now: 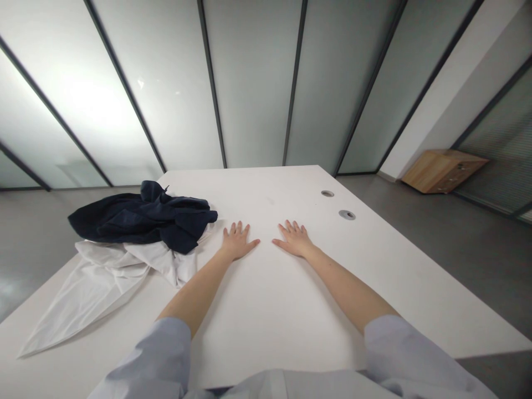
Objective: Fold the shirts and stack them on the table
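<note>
My left hand (238, 242) lies flat on the white table (274, 310), fingers spread and holding nothing. Across from it, my right hand (294, 239) rests palm down in the same way, its fingers apart. A crumpled dark navy garment (145, 219) is heaped to the left of my left hand, a short distance from the fingers. Under the navy cloth a white garment (112, 282) is bunched up, with one long part stretched toward the table's near left. Folds hide what kind of clothes these are.
Two round cable holes, a farther one (327, 193) and a nearer one (347, 215), sit near the table's right edge. A wooden cabinet (443, 170) stands on the grey floor at the far right. Frosted glass panels (253, 83) rise behind the table.
</note>
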